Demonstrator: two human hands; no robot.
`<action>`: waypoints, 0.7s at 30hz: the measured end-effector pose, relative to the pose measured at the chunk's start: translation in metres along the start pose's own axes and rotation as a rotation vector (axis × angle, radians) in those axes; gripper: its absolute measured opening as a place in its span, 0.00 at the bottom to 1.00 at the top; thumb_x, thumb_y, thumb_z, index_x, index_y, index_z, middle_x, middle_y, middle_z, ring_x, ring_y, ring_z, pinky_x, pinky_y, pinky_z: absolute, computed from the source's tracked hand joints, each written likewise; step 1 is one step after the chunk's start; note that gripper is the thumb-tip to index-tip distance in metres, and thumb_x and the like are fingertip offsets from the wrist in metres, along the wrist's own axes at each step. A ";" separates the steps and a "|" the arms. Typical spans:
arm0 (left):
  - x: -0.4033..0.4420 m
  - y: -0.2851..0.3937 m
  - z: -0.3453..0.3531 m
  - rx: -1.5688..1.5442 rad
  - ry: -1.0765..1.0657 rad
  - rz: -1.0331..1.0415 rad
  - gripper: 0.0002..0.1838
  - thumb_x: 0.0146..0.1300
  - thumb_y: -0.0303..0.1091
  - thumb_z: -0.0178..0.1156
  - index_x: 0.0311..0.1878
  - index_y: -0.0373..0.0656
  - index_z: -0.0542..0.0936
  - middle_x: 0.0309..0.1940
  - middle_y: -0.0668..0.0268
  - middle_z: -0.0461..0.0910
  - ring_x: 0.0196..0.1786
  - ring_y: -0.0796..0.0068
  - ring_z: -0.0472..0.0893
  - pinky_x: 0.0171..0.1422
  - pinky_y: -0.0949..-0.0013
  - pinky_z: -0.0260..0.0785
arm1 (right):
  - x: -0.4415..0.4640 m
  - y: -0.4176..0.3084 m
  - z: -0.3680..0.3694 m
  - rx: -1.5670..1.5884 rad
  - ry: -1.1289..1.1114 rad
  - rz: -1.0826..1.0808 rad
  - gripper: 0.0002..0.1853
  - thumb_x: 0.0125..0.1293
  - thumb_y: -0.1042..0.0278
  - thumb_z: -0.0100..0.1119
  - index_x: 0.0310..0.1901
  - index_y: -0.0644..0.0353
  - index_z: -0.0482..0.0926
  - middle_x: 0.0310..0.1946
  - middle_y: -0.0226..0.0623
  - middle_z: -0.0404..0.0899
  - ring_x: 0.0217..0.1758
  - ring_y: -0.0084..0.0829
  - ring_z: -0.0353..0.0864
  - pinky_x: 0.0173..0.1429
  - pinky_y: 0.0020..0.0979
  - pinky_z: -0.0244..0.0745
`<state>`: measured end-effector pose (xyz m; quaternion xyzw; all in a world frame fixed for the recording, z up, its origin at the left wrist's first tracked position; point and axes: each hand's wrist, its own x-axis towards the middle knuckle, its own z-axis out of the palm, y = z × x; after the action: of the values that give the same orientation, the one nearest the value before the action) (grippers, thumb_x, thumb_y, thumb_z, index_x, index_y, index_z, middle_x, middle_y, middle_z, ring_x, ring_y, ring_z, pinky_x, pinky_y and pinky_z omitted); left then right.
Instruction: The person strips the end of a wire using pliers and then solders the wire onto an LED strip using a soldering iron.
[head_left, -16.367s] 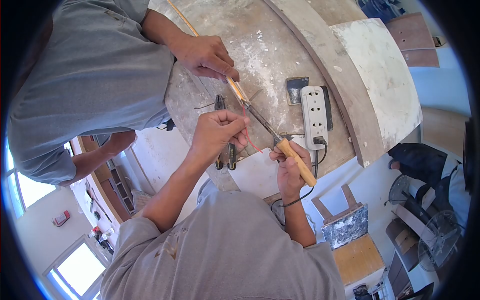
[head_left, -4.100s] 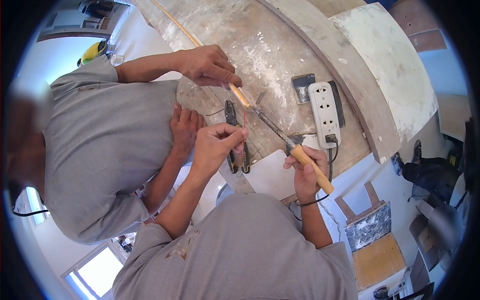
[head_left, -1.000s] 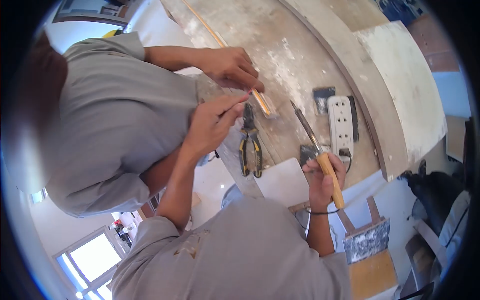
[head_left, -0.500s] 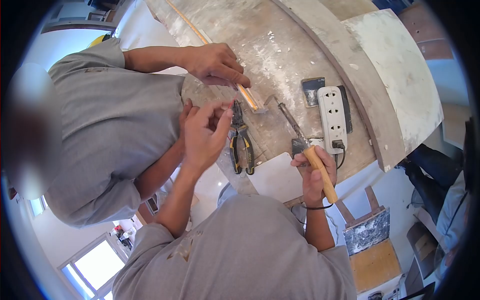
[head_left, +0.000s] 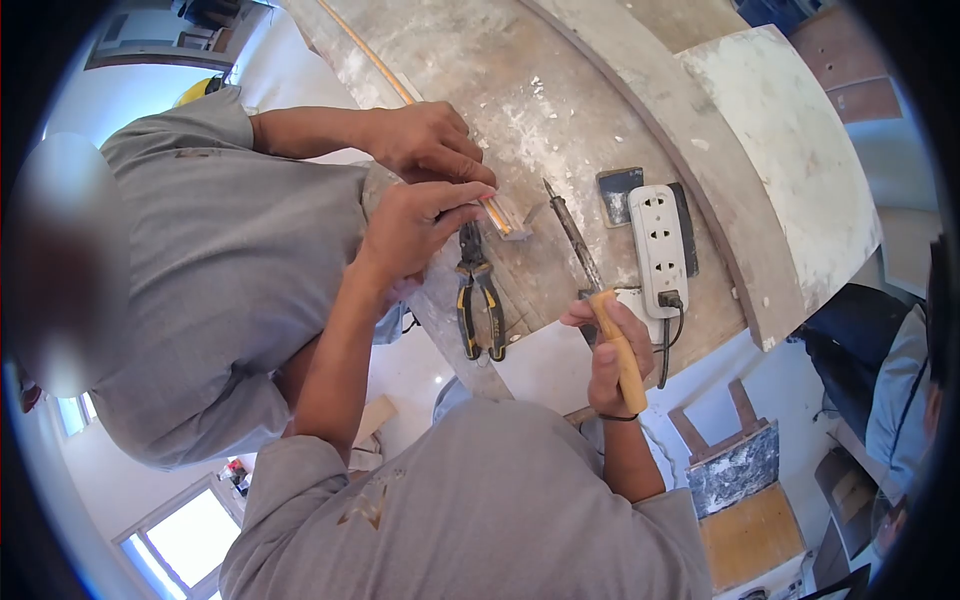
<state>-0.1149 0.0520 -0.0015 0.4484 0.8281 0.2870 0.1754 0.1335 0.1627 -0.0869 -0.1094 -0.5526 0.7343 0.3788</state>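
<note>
My right hand (head_left: 608, 360) is closed around the wooden handle of a soldering iron (head_left: 575, 235), whose tip points up and away over the table. My left hand (head_left: 415, 230) is pinched at the near end of a narrow LED strip (head_left: 497, 215) in a clear channel; a thin red wire (head_left: 489, 197) shows faintly at its fingertips. A co-worker's hand (head_left: 425, 145) presses on the same strip just beyond my fingers. Combination pliers (head_left: 480, 300) with black and yellow handles lie on the table, jaws partly behind my left hand.
A white power strip (head_left: 660, 245) with a black plug lies right of the iron, beside a dark flat block (head_left: 620, 195). A curved raised board (head_left: 690, 150) crosses the dusty worktable (head_left: 540, 120). A co-worker in grey (head_left: 230, 270) stands at the left; a chair (head_left: 745, 490) is lower right.
My left hand has moved up and right from above the pliers to the strip's end. The soldering iron has shifted slightly left and tipped more upright. The co-worker's second hand has dropped mostly out of sight.
</note>
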 end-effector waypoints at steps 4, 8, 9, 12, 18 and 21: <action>-0.003 -0.006 0.006 -0.081 0.068 0.093 0.14 0.58 0.28 0.68 0.49 0.41 0.85 0.38 0.59 0.86 0.39 0.75 0.86 0.44 0.72 0.76 | -0.002 -0.003 0.001 -0.039 -0.055 0.037 0.26 0.73 0.56 0.50 0.64 0.67 0.65 0.46 0.58 0.79 0.42 0.43 0.82 0.50 0.42 0.79; -0.009 -0.010 0.012 -0.080 0.127 0.085 0.14 0.60 0.29 0.67 0.50 0.40 0.85 0.32 0.63 0.85 0.31 0.76 0.82 0.37 0.73 0.74 | -0.005 -0.006 -0.001 -0.067 -0.105 0.092 0.32 0.74 0.50 0.49 0.67 0.68 0.61 0.47 0.56 0.79 0.43 0.42 0.82 0.53 0.43 0.77; -0.013 -0.005 0.010 -0.065 0.127 0.057 0.14 0.62 0.30 0.66 0.51 0.41 0.84 0.30 0.64 0.85 0.29 0.77 0.80 0.35 0.74 0.72 | -0.004 -0.006 0.001 -0.078 -0.067 0.074 0.32 0.73 0.49 0.49 0.66 0.70 0.63 0.44 0.55 0.80 0.41 0.42 0.83 0.50 0.41 0.78; -0.034 0.018 0.009 -0.138 0.120 -0.219 0.13 0.69 0.34 0.60 0.52 0.39 0.83 0.27 0.67 0.83 0.25 0.80 0.74 0.30 0.76 0.66 | -0.004 -0.007 0.002 -0.095 0.010 0.050 0.34 0.73 0.46 0.47 0.64 0.73 0.66 0.38 0.51 0.82 0.36 0.40 0.85 0.44 0.36 0.80; -0.076 0.038 0.040 -0.800 0.054 -0.508 0.16 0.75 0.38 0.51 0.46 0.33 0.82 0.33 0.64 0.84 0.31 0.84 0.77 0.32 0.80 0.66 | -0.020 -0.007 -0.015 -0.012 0.061 0.163 0.42 0.71 0.36 0.45 0.65 0.73 0.64 0.37 0.47 0.81 0.37 0.36 0.82 0.45 0.36 0.79; -0.072 0.048 0.055 -1.032 0.124 -0.629 0.16 0.74 0.37 0.54 0.43 0.32 0.82 0.36 0.63 0.84 0.33 0.85 0.77 0.34 0.81 0.68 | -0.023 -0.010 -0.018 0.056 0.082 0.250 0.41 0.69 0.37 0.50 0.66 0.72 0.62 0.40 0.49 0.79 0.40 0.36 0.82 0.46 0.38 0.81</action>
<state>-0.0155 0.0293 -0.0115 0.0215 0.6836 0.6113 0.3982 0.1633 0.1612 -0.0906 -0.1967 -0.4980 0.7859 0.3094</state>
